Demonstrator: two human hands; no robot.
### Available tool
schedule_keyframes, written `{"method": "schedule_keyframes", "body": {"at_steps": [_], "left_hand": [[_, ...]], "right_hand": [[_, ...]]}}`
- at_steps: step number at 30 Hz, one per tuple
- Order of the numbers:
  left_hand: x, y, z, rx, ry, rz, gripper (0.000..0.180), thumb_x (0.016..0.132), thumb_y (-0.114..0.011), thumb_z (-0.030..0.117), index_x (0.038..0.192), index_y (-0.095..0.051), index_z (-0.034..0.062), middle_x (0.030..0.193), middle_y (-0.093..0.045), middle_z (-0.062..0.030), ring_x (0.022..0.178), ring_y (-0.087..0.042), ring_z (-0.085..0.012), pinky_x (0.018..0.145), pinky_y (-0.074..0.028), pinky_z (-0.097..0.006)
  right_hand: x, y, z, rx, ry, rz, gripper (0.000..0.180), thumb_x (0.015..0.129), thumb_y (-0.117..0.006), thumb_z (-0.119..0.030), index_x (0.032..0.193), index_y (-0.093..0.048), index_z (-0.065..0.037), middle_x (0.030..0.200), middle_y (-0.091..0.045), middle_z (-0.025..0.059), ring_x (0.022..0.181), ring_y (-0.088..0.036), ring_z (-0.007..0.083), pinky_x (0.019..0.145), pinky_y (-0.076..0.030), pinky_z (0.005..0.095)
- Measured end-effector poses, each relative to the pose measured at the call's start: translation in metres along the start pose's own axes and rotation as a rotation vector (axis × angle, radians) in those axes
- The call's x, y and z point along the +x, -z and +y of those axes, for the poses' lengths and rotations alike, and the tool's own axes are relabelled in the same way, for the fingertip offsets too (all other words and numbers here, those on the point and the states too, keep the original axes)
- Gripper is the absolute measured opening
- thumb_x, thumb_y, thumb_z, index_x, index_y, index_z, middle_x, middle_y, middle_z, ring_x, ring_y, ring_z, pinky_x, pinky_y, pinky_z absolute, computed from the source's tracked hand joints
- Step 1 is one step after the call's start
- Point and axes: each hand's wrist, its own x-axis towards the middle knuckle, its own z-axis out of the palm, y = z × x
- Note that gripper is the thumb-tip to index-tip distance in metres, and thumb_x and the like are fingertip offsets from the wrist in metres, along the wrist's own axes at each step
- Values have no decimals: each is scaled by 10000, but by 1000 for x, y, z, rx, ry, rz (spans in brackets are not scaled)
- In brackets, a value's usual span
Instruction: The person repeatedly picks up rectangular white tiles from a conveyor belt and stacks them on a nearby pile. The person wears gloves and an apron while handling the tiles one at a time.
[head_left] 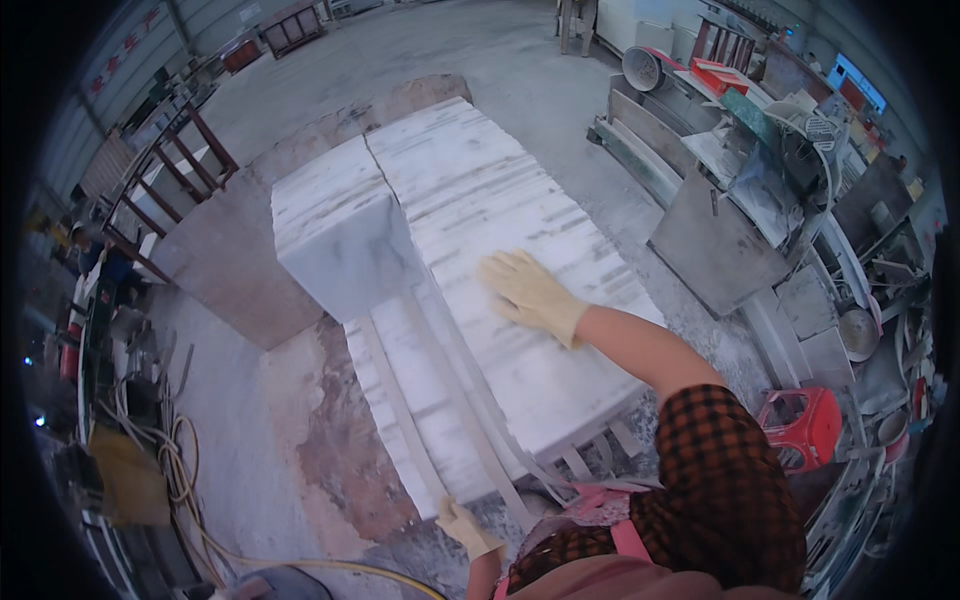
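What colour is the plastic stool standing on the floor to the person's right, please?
Red; the stool shows best in the head view, near the checked sleeve.

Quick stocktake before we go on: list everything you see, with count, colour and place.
marble slab stack: one, white with grey veins, centre, lying flat
marble block: one, white, left of the stack, beside it
thin marble strips: several, white, lower in front of the block
stone slab: one, brownish, on the floor at left
stool: one, red plastic, lower right
hose: one, yellow, coiled on the floor lower left
metal racks: dark red, upper left
cutting bench: one, grey, cluttered, upper right
right hand: yellowish glove, flat on the slab stack
left hand: yellowish glove, at the near end of the strips; grip unclear
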Motion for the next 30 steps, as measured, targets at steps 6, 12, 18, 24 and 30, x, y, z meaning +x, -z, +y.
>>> {"method": "schedule_keyframes", "body": {"at_steps": [6, 12, 18, 24, 30], "left_hand": [[-98, 104, -45, -176, 32, 459, 242, 959, -545, 84, 1157, -637, -20, 1065, -631, -82, 986, -558, -197, 921, -458, -323], [-245, 106, -99, 303, 85, 671, 374, 953, -609, 256, 1218, -638, -5, 1165, -658, -124, 1093, -582, -257, 1006, -439, -379], [-344, 23, -129, 532, 65, 686, 390, 949, -612, 273, 1222, -638, -5, 1173, -658, -128, 1101, -581, -262, 1011, -437, -385], [-412, -20, -138, 634, 54, 681, 407, 945, -616, 290, 1225, -638, -4, 1180, -657, -132, 1110, -581, -267, 1017, -434, -390], [-462, -33, -158, 723, 26, 670, 423, 941, -619, 307, 1229, -637, -3, 1188, -656, -136, 1119, -581, -272, 1022, -432, -396]], "right_hand": [[-7, -12, 7, 84, -85, -95, 435, 925, -541, -257, 1286, -552, -13, 1386, -526, 152, 1318, -448, 312, 1123, -308, 467], [1, 9, -76, 221, -57, -83, 248, 839, -540, -91, 1041, -642, 12, 1078, -623, 230, 1072, -565, 376, 977, -429, 462], [-139, 102, -182, 557, 644, 394, 67, 716, -618, -138, 738, -603, -77, 808, -566, 98, 859, -544, 292, 855, -457, 418], [-305, 165, -127, 642, 908, -145, 213, 793, -591, -214, 929, -587, -50, 881, -582, 96, 922, -550, 271, 896, -433, 402], [-479, 143, -8, 536, 167, -486, 250, 843, -544, -251, 930, -660, -47, 867, -676, 200, 862, -637, 415, 780, -494, 531]]}}
